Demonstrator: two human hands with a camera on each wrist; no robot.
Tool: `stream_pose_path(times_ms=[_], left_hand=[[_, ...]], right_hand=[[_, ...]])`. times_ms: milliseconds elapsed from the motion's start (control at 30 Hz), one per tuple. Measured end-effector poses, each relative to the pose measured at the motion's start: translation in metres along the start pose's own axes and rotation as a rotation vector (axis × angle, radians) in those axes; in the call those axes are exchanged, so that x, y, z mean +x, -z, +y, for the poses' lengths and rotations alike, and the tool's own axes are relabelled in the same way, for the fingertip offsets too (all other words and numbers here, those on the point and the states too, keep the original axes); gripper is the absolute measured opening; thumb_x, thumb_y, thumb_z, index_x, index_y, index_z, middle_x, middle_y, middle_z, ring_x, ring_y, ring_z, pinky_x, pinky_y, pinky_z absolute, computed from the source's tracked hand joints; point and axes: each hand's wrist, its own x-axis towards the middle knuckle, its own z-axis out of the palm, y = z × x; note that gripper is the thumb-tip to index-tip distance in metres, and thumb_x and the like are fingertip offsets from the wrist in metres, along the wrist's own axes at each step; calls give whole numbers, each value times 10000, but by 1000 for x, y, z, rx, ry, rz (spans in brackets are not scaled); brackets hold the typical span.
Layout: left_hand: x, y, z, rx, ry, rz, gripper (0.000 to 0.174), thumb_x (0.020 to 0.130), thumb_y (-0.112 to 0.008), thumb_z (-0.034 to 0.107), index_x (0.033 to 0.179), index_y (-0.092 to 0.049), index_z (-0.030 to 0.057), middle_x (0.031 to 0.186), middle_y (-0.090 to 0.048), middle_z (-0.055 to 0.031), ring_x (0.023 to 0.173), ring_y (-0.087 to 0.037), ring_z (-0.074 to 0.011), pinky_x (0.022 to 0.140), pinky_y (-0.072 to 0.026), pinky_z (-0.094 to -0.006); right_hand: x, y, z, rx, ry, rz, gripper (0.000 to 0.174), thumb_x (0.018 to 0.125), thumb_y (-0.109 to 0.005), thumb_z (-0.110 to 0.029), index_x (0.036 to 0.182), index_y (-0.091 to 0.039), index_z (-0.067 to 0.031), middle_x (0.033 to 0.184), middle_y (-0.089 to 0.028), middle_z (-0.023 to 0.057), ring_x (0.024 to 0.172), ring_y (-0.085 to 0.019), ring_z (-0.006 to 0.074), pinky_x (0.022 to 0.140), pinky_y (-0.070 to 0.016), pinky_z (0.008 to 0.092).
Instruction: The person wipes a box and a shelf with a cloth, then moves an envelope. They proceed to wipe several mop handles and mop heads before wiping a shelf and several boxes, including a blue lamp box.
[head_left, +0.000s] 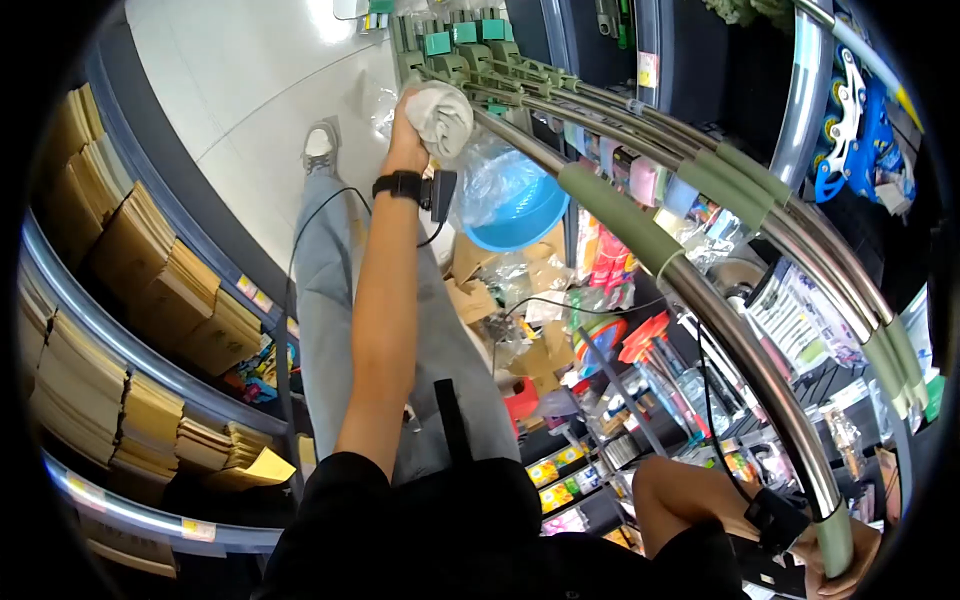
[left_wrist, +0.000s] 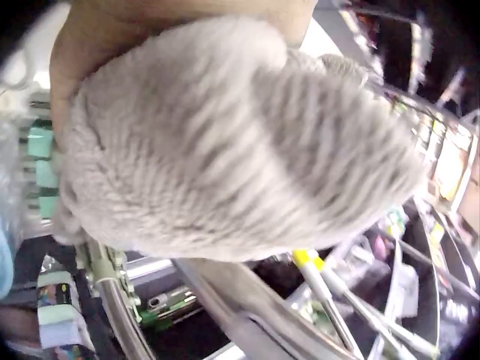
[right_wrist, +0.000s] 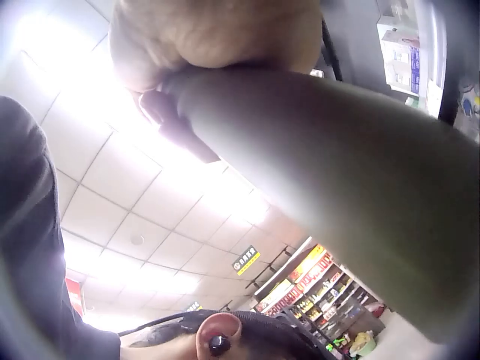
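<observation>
A bunched grey-white cloth (head_left: 440, 118) with a ribbed, fluffy weave is gripped in my left hand (head_left: 404, 140). It overlaps the lower part of a long steel mop handle (head_left: 728, 312) with olive-green sleeves. In the left wrist view the cloth (left_wrist: 225, 142) fills the middle, and metal poles run below it. At the handle's upper end, bottom right of the head view, my right hand (head_left: 855, 562) grips the green end sleeve (head_left: 833, 540). The right wrist view shows that sleeve (right_wrist: 315, 172) large, below the palm.
More mops (head_left: 790, 230) with green heads stand in a row beside the held one. A blue basin (head_left: 520, 205) with plastic wrap and cardboard lie on the floor. Shelves of paper stacks (head_left: 150, 240) line the left; packed goods (head_left: 810, 310) hang on the right.
</observation>
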Motion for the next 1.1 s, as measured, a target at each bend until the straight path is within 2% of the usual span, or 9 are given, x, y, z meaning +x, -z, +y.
stream_pose_path(times_ms=[67, 200, 267, 333, 500, 767, 833, 867, 1100], left_hand=[[-36, -20, 18, 503, -372, -85, 373, 913, -593, 232, 1231, -547, 42, 1143, -631, -136, 993, -657, -244, 848, -569, -358], [-186, -116, 25, 840, -493, -584, 583, 818, -715, 205, 1329, -496, 32, 1185, -622, -147, 1050, -643, -260, 857, -555, -362], [-228, -146, 5, 1298, -1037, -916, 738, 705, -802, 205, 1364, -492, 86, 1211, -601, -137, 1125, -604, -298, 845, -552, -383], [-273, -177, -19, 1669, -1030, -944, 798, 598, -822, 170, 1334, -524, 90, 1314, -551, -124, 1188, -554, -331, 894, -523, -422], [-251, -151, -41, 1611, -1167, -759, 753, 554, -822, 215, 1251, -562, 100, 1285, -553, -116, 1164, -554, -337, 880, -519, -432], [-123, 16, -23, 2098, -812, -86, 742, 686, -794, 241, 1328, -478, 44, 1264, -559, -203, 1191, -514, -390, 949, -478, -481], [-140, 40, -8, 2003, -729, 6, 727, 686, -789, 240, 1314, -489, 29, 1250, -568, -217, 1180, -522, -402, 958, -469, -473], [-156, 57, -2, 1911, -620, 94, 713, 687, -784, 240, 1300, -499, 13, 1236, -578, -231, 1170, -530, -414, 966, -461, -465], [-198, 110, 60, 1706, -698, 274, 687, 705, -752, 239, 1287, -497, -24, 1198, -593, -263, 1141, -555, -427, 979, -451, -445]], right_hand=[[-5, 7, -10, 23, 14, 5, 342, 945, -593, -405, 720, -562, -149, 652, -563, -78, 531, -545, 38, 543, -452, 203], [-9, 16, -35, 63, 22, -38, 338, 946, -573, -375, 701, -574, -142, 650, -591, -64, 535, -569, 48, 613, -476, 208], [-8, 19, -39, 115, 19, -73, 339, 946, -563, -359, 691, -581, -138, 649, -605, -57, 537, -580, 52, 647, -488, 210], [-6, 25, -50, 171, 16, -112, 341, 947, -552, -344, 681, -587, -134, 649, -620, -50, 539, -592, 57, 682, -500, 212], [0, 47, -64, 351, 0, -239, 352, 948, -527, -307, 656, -602, -125, 646, -655, -33, 544, -621, 69, 770, -530, 217], [25, 125, -51, 422, -70, -341, 278, 917, -550, -329, 730, -578, -125, 620, -592, 12, 623, -597, 48, 809, -529, 182], [7, 163, -97, -597, 215, 452, 288, 855, -590, -254, 601, -489, -165, 534, -529, -30, 515, -529, 49, 683, -477, 151], [46, 80, 17, -17, 49, 31, 375, 1016, -483, -448, 763, -505, -173, 546, -443, -91, 419, -428, 76, 439, -406, 192], [28, 161, -2, -278, 17, 240, 306, 924, -512, -300, 646, -474, -177, 533, -482, -56, 478, -483, 60, 539, -420, 178]])
